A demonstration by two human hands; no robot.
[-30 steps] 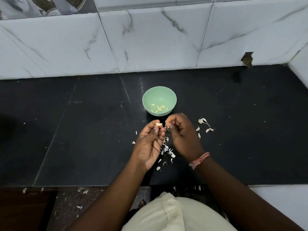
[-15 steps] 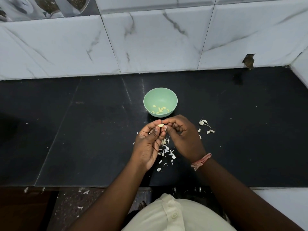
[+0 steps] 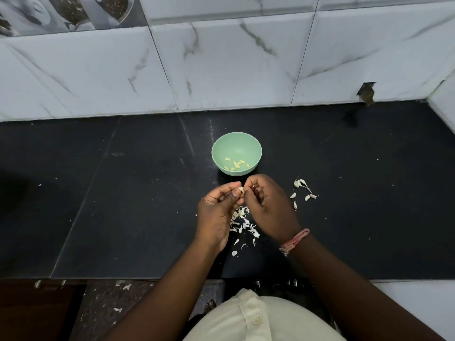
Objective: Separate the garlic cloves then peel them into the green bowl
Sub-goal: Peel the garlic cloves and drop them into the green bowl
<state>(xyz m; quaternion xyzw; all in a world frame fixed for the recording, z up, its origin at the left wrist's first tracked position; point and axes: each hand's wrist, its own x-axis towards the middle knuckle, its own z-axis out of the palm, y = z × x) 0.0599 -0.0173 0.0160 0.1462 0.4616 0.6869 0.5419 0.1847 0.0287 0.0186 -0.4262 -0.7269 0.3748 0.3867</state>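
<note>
Centre of frame: my left hand (image 3: 216, 212) pinches a garlic clove (image 3: 240, 189).
Right hand (image 3: 267, 209): fingertips curled, picking its skin.
Above: green bowl (image 3: 236, 143), peeled cloves (image 3: 235, 164) inside.

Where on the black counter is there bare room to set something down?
Bare: the counter left of the green bowl, and the stretch right of the unpeeled cloves. Crowded: the peel scraps under both hands.

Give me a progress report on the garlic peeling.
Done: several peeled cloves lie in the small green bowl. In hand: the left hand pinches one clove while the right hand picks at it. Left: a few unpeeled white cloves on the black counter.
</note>
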